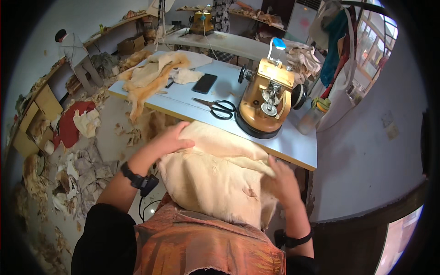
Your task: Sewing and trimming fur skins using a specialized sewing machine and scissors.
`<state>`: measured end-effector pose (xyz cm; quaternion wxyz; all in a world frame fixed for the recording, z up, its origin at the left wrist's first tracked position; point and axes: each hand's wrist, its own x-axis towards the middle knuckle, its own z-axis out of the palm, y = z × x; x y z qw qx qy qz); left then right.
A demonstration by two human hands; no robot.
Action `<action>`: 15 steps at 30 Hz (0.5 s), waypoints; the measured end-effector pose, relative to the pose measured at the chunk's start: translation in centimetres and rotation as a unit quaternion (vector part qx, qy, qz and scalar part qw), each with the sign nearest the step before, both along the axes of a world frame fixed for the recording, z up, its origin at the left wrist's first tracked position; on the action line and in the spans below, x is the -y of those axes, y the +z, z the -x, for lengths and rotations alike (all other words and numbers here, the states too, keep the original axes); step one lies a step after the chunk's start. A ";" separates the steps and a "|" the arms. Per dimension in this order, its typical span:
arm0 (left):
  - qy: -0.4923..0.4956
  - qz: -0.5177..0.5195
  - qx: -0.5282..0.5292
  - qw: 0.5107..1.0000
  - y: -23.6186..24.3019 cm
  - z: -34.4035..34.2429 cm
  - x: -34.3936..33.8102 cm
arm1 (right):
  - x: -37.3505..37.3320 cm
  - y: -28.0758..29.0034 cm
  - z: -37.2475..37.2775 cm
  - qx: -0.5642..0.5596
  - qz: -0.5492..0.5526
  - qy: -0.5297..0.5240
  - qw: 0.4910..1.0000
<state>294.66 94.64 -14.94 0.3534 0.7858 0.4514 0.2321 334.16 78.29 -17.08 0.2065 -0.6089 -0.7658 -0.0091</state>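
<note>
Head view: both hands on a pale hide at the table edge

Head view shows the left hand (170,140) lying flat, fingers spread, on the upper left edge of a cream hide (215,172) that drapes from the table (298,146) down over the lap. The right hand (282,181) rests on the hide's right side, fingers bent over a fold; whether it pinches the fold I cannot tell. Just beyond the hide stands a yellow sewing machine (266,103), with scissors (217,107) and a phone (204,83) to its left and more pelts (151,75) at the far corner. Scraps (78,169) litter the floor on the left.

By my reading, the hide is being smoothed and arranged; the next move calls for finding the edge and bringing it level with the machine.
</note>
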 end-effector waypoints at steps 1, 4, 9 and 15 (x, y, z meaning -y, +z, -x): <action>0.041 -0.026 -0.093 0.995 -3.2 -0.3 -0.1 | 0.2 -3.2 0.0 0.009 -0.036 0.005 0.999; 0.024 -0.031 -0.087 0.995 -7.8 -0.6 0.5 | 1.1 -6.9 1.8 -0.076 0.103 -0.005 0.992; -0.161 -0.079 -0.066 0.982 -10.7 0.9 -1.0 | 0.5 -9.1 0.5 -0.262 0.281 -0.066 0.921; 0.012 -0.142 -0.032 0.989 -6.7 3.2 -10.9 | -1.7 -8.4 0.9 -0.147 0.308 -0.085 0.936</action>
